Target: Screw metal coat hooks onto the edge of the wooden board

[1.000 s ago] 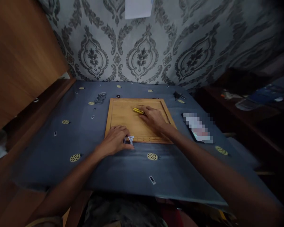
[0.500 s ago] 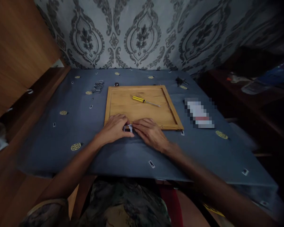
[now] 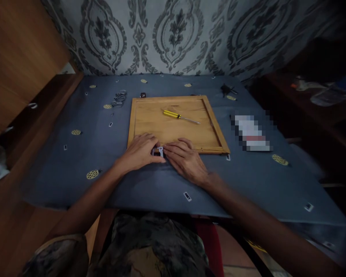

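My left hand [image 3: 140, 152] curls around a small metal hinge [image 3: 161, 150] at the near edge of the wooden cabinet door [image 3: 152, 130], thumb below it and fingers above. Part of the hinge is hidden by those fingers. Just to its right, my right hand [image 3: 187, 161] has its fingertips pressed together against or close to the hinge. Whether a small item sits in that pinch cannot be seen. A screwdriver [image 3: 180, 116] with a yellow and black handle lies on the door panel, its tip pointing right.
Loose metal pieces [image 3: 120, 98] lie left of the door. A small dark square item [image 3: 143, 95] sits behind it. Black items [image 3: 228, 90] rest at the back right, and a blurred-out packet [image 3: 252, 132] lies to the right. A patterned blue cloth [image 3: 83, 154] covers the table.
The view has shifted slightly. My right fingertips have moved a little off the hinge, so more of its metal plate shows. My left hand keeps its hold.
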`<state>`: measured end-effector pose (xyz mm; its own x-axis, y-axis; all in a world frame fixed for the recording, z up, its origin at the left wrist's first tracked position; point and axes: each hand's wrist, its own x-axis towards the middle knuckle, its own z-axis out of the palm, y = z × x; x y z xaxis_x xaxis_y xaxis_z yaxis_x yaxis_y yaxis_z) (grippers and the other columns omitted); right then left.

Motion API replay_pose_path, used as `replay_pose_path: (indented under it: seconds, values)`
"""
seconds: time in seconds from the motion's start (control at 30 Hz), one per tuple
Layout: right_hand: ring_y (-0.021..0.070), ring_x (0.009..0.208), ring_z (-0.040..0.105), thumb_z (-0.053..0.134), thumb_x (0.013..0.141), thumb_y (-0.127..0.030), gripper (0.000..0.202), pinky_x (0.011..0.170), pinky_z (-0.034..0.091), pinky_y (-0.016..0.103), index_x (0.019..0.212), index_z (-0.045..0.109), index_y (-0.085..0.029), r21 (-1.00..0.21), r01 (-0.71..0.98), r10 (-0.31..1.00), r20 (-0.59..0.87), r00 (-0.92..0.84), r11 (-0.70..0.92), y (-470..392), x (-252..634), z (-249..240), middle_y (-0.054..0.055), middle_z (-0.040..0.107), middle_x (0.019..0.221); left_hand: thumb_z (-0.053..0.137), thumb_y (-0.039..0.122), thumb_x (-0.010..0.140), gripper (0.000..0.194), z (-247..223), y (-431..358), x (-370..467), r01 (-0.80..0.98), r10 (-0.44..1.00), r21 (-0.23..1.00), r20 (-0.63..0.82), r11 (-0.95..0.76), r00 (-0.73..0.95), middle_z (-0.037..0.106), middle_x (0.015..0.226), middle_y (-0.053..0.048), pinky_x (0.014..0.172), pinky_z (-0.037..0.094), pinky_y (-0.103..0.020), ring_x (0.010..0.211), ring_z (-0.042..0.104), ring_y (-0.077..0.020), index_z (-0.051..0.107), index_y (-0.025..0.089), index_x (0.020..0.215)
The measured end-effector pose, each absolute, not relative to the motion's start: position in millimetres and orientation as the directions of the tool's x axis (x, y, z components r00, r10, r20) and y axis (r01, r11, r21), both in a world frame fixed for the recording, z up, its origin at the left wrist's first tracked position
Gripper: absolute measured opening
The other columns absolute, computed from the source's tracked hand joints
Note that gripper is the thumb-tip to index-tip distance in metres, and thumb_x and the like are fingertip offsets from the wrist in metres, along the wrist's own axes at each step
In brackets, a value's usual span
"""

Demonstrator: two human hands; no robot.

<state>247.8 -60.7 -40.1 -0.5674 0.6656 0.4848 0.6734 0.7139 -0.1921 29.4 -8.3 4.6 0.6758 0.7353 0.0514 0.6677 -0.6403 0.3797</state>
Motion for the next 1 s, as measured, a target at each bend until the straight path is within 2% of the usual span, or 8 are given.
replay_pose_path:
  seconds: [0.33, 0.53, 0.73, 0.9, 1.0]
  values:
    - [0.0242, 0.117, 0.072, 0.057, 0.104, -0.017, 0.025, 0.113, 0.047, 0.052, 0.118, 0.076, -0.021, -0.143, 0.637, 0.596, 0.549, -0.586, 0.757, -58.0, 250.5, -45.2, 0.008, 0.081, 0.120, 0.080, 0.051, 0.087, 0.038, 6.3, -7.5, 28.1, 0.648, 0.722, 0.412, 0.034, -0.640, 0.691, 0.070, 0.108, -0.009, 0.096, 0.048, -0.043, 0.109, 0.063, -0.0309, 0.067, 0.018, 0.101]
    - [0.0233, 0.118, 0.071, 0.057, 0.103, -0.016, 0.026, 0.114, 0.045, 0.052, 0.118, 0.076, -0.023, -0.170, 0.637, 0.610, 0.544, -0.576, 0.752, -57.5, 250.1, -45.6, 0.005, 0.081, 0.121, 0.082, 0.055, 0.082, 0.059, 19.8, -2.5, 11.5, 0.614, 0.714, 0.486, 0.030, -0.622, 0.699, 0.070, 0.118, -0.008, 0.095, 0.048, -0.040, 0.111, 0.064, -0.0295, 0.063, 0.017, 0.122]
    - [0.0226, 0.117, 0.071, 0.057, 0.103, -0.017, 0.024, 0.114, 0.045, 0.051, 0.115, 0.076, -0.024, -0.195, 0.634, 0.620, 0.545, -0.565, 0.748, -57.8, 250.2, -46.5, 0.004, 0.081, 0.120, 0.083, 0.063, 0.078, 0.056, 24.0, -0.8, -4.3, 0.638, 0.682, 0.385, -0.029, -0.667, 0.731, 0.068, 0.114, -0.009, 0.095, 0.047, -0.042, 0.113, 0.062, -0.0325, 0.069, 0.019, 0.109]
    - [0.0230, 0.115, 0.071, 0.055, 0.103, -0.017, 0.025, 0.112, 0.047, 0.052, 0.114, 0.077, -0.024, -0.172, 0.649, 0.622, 0.541, -0.566, 0.741, -57.7, 248.9, -45.5, 0.005, 0.082, 0.117, 0.084, 0.061, 0.078, 0.055, 25.8, -3.9, -6.3, 0.614, 0.675, 0.420, -0.005, -0.668, 0.738, 0.067, 0.116, -0.009, 0.102, 0.046, -0.044, 0.118, 0.059, -0.0322, 0.069, 0.019, 0.111]
    - [0.0229, 0.111, 0.073, 0.056, 0.103, -0.015, 0.024, 0.108, 0.051, 0.050, 0.113, 0.077, -0.022, -0.126, 0.637, 0.582, 0.568, -0.583, 0.761, -58.3, 248.1, -41.2, 0.007, 0.083, 0.113, 0.084, 0.056, 0.080, 0.052, 33.1, -0.3, -16.0, 0.622, 0.728, 0.474, 0.062, -0.624, 0.683, 0.069, 0.118, -0.008, 0.102, 0.049, -0.042, 0.116, 0.062, -0.0297, 0.069, 0.020, 0.114]
